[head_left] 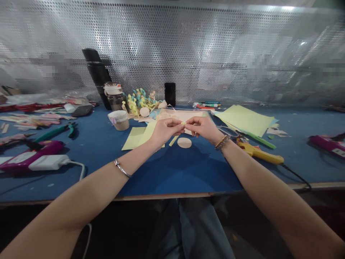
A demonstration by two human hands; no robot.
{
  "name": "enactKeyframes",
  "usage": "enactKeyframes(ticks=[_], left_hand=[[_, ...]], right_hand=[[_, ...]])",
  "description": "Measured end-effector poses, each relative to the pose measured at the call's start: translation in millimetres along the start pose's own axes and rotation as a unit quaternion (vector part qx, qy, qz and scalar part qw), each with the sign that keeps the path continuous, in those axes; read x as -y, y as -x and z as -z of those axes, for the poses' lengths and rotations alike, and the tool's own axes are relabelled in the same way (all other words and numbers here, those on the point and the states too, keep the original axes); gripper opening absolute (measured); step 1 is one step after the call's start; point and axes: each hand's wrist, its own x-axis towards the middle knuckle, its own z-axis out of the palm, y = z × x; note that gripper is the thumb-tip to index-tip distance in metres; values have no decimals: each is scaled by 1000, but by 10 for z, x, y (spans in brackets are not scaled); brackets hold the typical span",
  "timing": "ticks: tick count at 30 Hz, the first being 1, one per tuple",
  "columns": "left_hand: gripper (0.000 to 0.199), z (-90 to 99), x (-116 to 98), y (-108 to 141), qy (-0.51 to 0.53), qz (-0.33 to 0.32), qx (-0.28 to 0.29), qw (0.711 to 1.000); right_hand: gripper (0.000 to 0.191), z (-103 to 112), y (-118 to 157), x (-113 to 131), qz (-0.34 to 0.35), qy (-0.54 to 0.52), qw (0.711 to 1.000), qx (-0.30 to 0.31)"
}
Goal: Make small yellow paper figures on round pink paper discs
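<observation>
My left hand [167, 130] and my right hand [201, 126] meet above the table, fingertips pinched from both sides on a small yellow piece of paper [183, 123]. Its shape is mostly covered by the fingers. Just below them a round beige paper disc [184, 142] lies on the blue tabletop, beside a narrow yellow paper strip [174, 140]. Yellow paper sheets [134, 138] lie under and left of my left hand. Pale pink paper [185, 115] rests behind both hands.
Behind stand a paper-flower bunch [141, 100], a cup [119, 120], a jar [114, 97], a black bottle [97, 73] and a phone [170, 94]. A yellow glue gun [261, 154] and green-yellow paper [245, 118] lie right; pliers [54, 132] and a purple power strip [32, 154] left.
</observation>
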Motion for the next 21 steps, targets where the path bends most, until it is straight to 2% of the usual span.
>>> enactKeyframes(ticks=[8, 14, 21], left_hand=[[20, -13, -20, -1, 25, 18, 17, 999], [26, -34, -55, 22, -5, 0, -2, 1000], [22, -37, -35, 13, -9, -15, -10, 1000]], right_hand=[[20, 5, -6, -10, 2, 4, 1000, -8], [18, 11, -6, 15, -12, 3, 999, -31], [17, 11, -10, -3, -11, 2, 999, -32]])
